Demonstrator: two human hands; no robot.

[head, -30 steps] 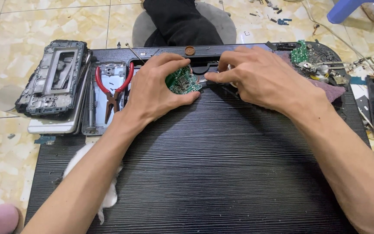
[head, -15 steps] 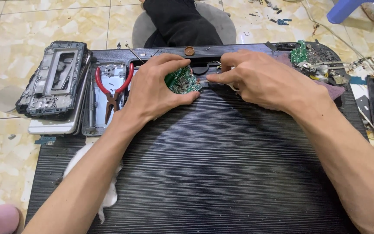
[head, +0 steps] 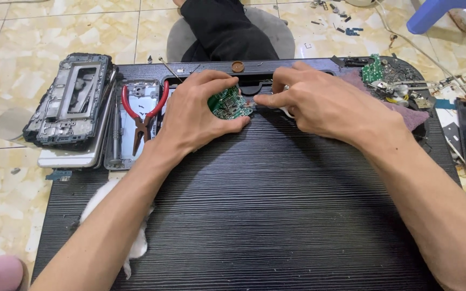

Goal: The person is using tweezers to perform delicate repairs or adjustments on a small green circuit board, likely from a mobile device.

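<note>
Pinching small green circuit board (head: 230,103), left hand (head: 198,116) grip closed, right hand (head: 319,105) fingertips pressed together beside it

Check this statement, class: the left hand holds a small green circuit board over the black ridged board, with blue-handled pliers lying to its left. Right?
Not quite. The head view shows the pliers have red handles, not blue. The left hand does hold the green circuit board over the black ridged board.

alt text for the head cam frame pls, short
Left hand holds a small green circuit board over a black ribbed work mat, while the right hand pinches at the board's right edge. Red-handled pliers and stripped phone frames lie to the left.
</note>
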